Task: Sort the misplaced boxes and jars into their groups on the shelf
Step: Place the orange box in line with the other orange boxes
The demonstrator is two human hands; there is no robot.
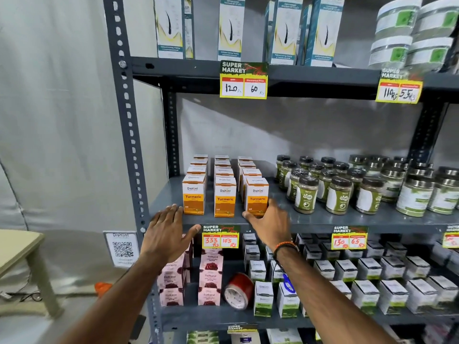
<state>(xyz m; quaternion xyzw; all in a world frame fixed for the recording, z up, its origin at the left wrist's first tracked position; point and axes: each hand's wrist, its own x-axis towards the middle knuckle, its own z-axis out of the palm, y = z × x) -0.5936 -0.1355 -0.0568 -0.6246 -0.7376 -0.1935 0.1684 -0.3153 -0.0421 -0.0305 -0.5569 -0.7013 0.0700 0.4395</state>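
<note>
Three rows of orange-and-white Turmeric boxes (224, 197) stand on the middle shelf (347, 219). To their right stands a group of green-labelled jars (306, 194) with dark lids. My right hand (269, 223) wraps around the front box of the right row (257, 192), thumb at its lower left corner. My left hand (169, 232) hovers flat with fingers spread at the shelf's front left edge, beside the left front box (193, 194), touching nothing.
Silver-lidded jars (417, 192) fill the shelf's right end. Below are pink Gulkand boxes (210, 279), a red tape roll (238, 290) and white-green boxes (367, 294). Tall white boxes (231, 28) and tubs (409, 33) sit above. A table (19, 247) stands left.
</note>
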